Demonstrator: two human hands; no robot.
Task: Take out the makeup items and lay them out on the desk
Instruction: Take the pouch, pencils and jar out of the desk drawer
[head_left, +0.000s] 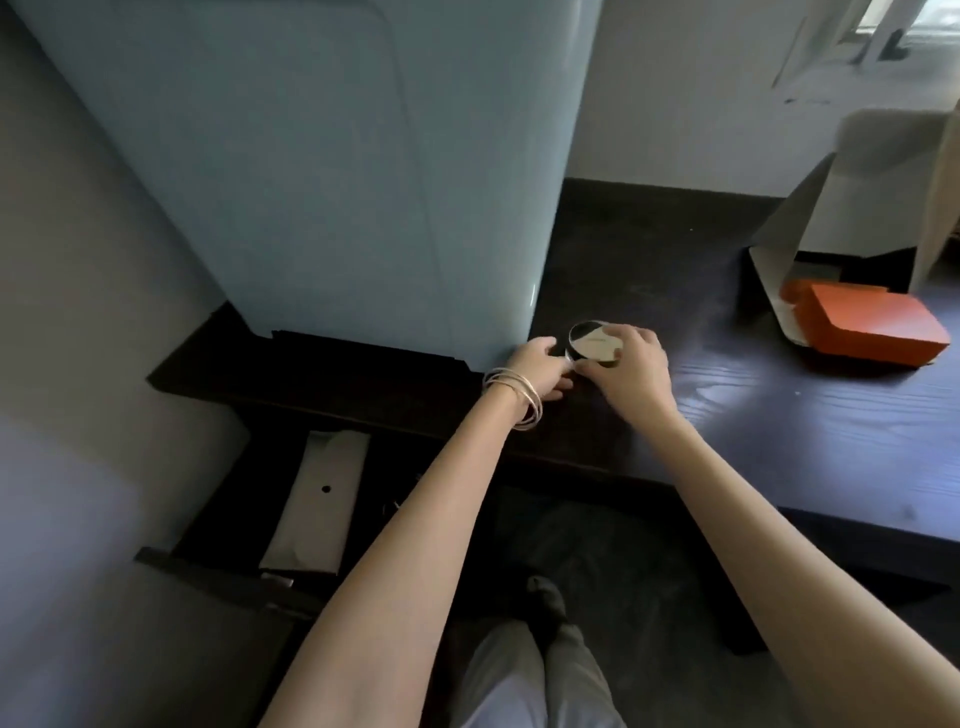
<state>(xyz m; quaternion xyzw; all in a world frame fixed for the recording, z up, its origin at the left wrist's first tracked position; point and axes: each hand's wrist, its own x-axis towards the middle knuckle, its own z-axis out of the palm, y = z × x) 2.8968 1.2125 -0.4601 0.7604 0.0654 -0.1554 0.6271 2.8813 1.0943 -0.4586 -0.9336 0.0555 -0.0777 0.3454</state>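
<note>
Where the open drawer (311, 499) holds a pale pouch (317, 504) nearest the viewer, both hands meet farther on: left hand (537, 366), bangled, touches a round compact (595, 343); right hand (631, 369) curls its fingers (641, 338) over it. Compact sits on the dark table (727, 415) beside a blue appliance (337, 182). Orange box (872, 330) beyond, right.

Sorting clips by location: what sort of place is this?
Probably a bedroom or dorm room: a dark wooden desk against the wall, a small blue fridge on it, an open drawer below.
</note>
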